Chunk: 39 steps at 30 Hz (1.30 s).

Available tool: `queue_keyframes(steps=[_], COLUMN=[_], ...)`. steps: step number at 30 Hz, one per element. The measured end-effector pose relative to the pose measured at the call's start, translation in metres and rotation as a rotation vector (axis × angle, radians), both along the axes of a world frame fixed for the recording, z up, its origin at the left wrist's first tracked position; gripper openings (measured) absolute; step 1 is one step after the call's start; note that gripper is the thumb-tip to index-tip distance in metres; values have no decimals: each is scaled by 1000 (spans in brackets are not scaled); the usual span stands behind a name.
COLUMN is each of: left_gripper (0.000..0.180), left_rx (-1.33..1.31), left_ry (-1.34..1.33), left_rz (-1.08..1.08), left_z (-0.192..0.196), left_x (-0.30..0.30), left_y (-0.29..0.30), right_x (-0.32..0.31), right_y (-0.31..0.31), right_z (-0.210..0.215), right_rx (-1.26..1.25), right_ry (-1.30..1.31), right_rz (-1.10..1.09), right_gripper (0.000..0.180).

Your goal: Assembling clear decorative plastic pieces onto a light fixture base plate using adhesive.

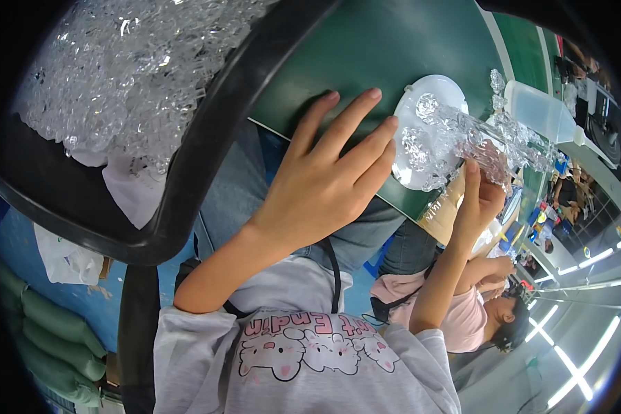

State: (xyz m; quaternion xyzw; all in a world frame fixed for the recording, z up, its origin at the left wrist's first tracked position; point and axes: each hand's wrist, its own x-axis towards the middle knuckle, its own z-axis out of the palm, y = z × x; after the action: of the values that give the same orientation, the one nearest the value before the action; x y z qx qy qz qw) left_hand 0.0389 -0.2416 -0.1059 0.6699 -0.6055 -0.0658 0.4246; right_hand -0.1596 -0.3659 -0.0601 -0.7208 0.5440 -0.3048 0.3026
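My left hand [328, 176] reaches over the edge of the green table with its fingers spread and nothing in them. Its fingertips come close to the near-left rim of a round white plate [412, 110]. Clear plastic pieces [421, 141] lie in small heaps on that plate, and more run off its right side in a loose pile. At this pile my right hand [485, 193] has thumb and fingers closed around some clear plastic pieces [488, 160]. The fingers partly hide them, so their exact shape is hard to make out.
A large black bin [186, 186] heaped with clear plastic pieces [138, 76] stands at the left. A translucent plastic tub [541, 110] sits beyond the plate on the green table [366, 41]. Close by on the right sits a person in a pink top [462, 324].
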Motion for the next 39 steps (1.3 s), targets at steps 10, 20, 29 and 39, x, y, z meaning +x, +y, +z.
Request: queue_keyframes(steps=[10, 20, 29, 39], left_gripper=[20, 21, 22, 21], left_rx=[5, 4, 20, 15], left_ry=[-7, -21, -29, -28], left_rz=[-12, -31, -32, -22], left_z=[-1, -2, -1, -3], left_x=[0, 1, 1, 0], left_y=[2, 2, 2, 1], right_x=[13, 4, 14, 18], right_y=[0, -5, -2, -1], right_z=[21, 19, 27, 34], right_rx=[-211, -226, -298, -114], right_ry=[444, 325, 494, 440], right_rz=[184, 236, 258, 206], right_gripper=[20, 23, 25, 25])
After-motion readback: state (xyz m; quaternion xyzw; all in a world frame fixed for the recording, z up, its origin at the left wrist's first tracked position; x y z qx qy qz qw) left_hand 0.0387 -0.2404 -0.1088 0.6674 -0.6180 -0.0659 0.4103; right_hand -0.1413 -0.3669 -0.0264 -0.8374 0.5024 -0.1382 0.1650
